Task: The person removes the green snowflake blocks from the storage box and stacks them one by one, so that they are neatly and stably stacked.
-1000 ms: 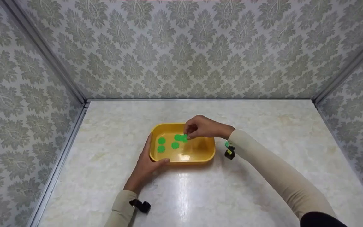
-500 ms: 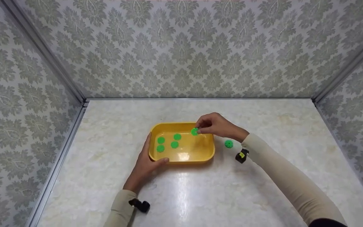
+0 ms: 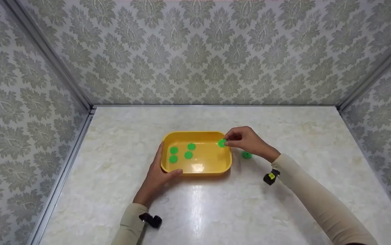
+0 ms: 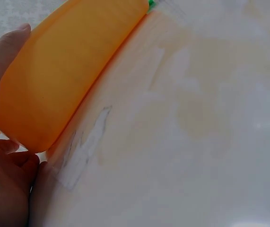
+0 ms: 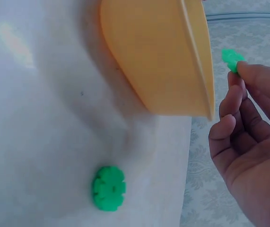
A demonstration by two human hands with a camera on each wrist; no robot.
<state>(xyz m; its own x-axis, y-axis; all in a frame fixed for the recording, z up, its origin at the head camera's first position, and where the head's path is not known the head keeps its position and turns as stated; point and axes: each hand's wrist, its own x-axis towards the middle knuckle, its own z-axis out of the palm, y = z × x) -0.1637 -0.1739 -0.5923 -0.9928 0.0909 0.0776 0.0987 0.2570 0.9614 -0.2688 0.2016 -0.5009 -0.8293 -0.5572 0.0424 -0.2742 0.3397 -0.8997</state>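
Note:
A yellow plastic tray point(image 3: 212, 160) stands on the table. My left hand point(image 3: 156, 178) grips its left end, thumb along the near side; the left wrist view shows the thumb over the tray's wall point(image 4: 64, 71) and curled fingers low at its corner. Several flat green notched discs point(image 3: 188, 155) lie in two columns in the tray's left part. My right hand point(image 3: 248, 141) pinches another green notched disc point(image 3: 222, 143) between thumb and forefinger, above the tray's right end. Outside the tray, under the right wrist, a short stack of green notched discs point(image 5: 109, 188) sits on the table.
The pale marbled table point(image 3: 284, 126) is bordered by patterned wallpaper panels point(image 3: 195, 51) at the back and both sides. A metal frame edge point(image 3: 63, 177) runs down the left. Small black devices are strapped at both wrists.
My right hand lifts a disc from beside the others in the tray and carries it right, to the tray's right end. The left hand keeps its grip and the tray stays put.

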